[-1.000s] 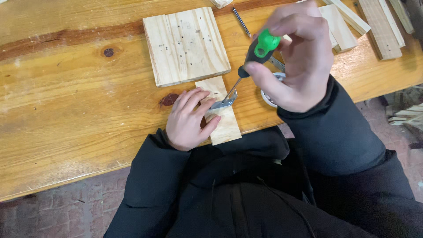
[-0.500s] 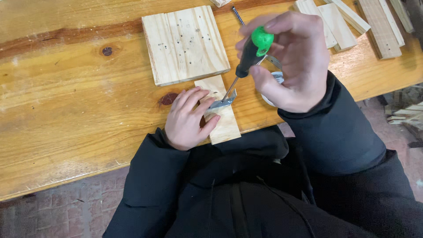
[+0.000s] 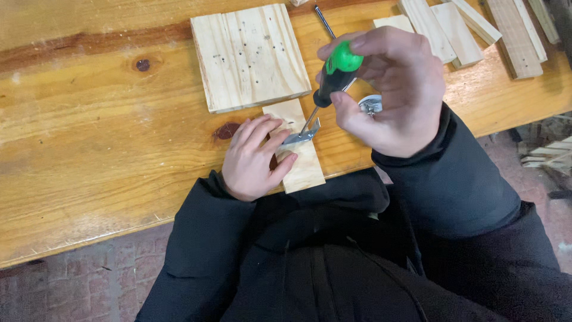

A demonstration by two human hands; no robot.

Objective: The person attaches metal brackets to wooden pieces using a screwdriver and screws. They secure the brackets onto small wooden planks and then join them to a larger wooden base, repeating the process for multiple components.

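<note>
Left hand (image 3: 255, 156) pins the small block (image 3: 296, 146) and metal bracket (image 3: 302, 136) flat at the near table (image 3: 89, 137) edge, right hand (image 3: 390, 89) wrapped tight round the screwdriver (image 3: 329, 80); stiff, light parts, likely to skid.

Left of the square pine board (image 3: 249, 56), the wooden bench (image 3: 89, 137) lies open. Right of the board, stacked wood strips (image 3: 471, 30) crowd the far corner. Just below it, a small wood block (image 3: 301, 161) and a metal bracket (image 3: 301, 136) block the way.
</note>
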